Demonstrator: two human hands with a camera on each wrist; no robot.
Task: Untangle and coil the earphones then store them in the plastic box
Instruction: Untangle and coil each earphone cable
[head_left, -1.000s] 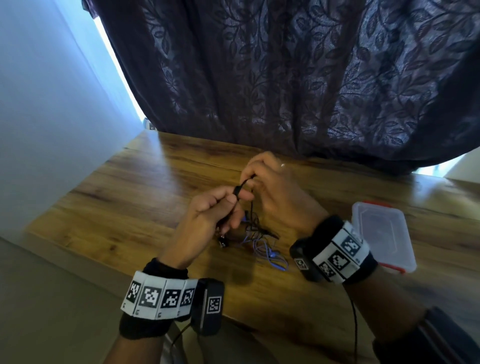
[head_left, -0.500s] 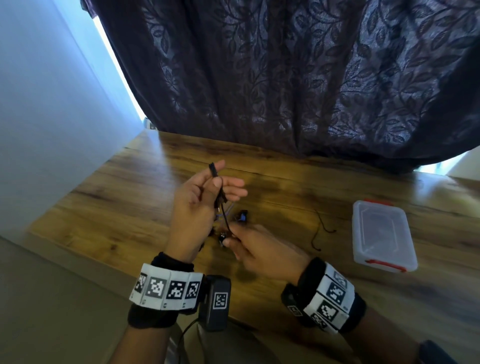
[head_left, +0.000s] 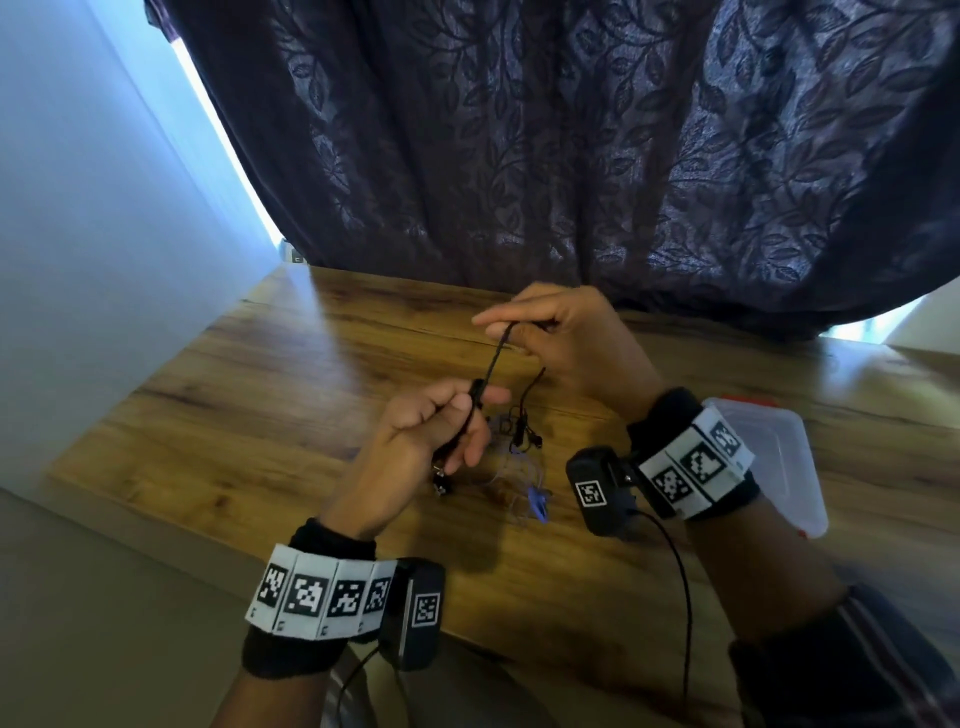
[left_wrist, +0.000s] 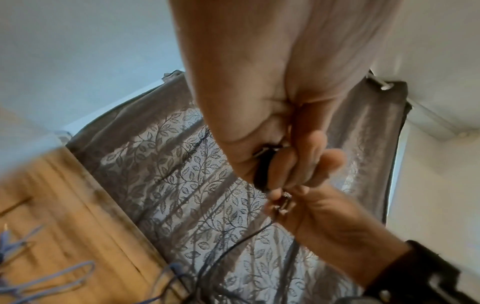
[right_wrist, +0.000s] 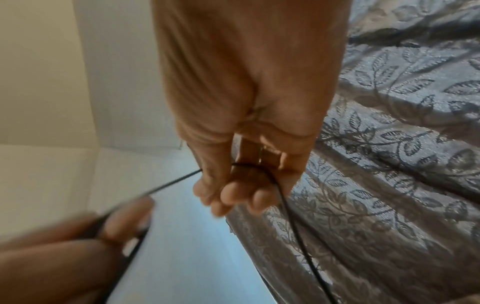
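Observation:
Black earphones (head_left: 491, 364) stretch between my two hands above the wooden table (head_left: 260, 415). My left hand (head_left: 441, 431) grips the thicker black piece of the cable (left_wrist: 262, 174) in curled fingers. Higher and farther back, my right hand (head_left: 550, 332) pinches the thin black cord (right_wrist: 275, 181), which runs across its fingers and hangs down. A tangle of black and blue cable (head_left: 524, 467) lies on the table under the hands. The clear plastic box (head_left: 779, 457) with red clips sits at the right, partly hidden by my right wrist.
A dark leaf-patterned curtain (head_left: 571, 156) hangs right behind the table. A pale wall (head_left: 104, 234) stands at the left. Blue cable loops (left_wrist: 52, 277) lie on the wood in the left wrist view. The table's near edge runs below my left wrist.
My right hand rose from low near the table to above and beyond the left hand, pulling the black cord taut. The left hand dropped slightly and keeps its hold.

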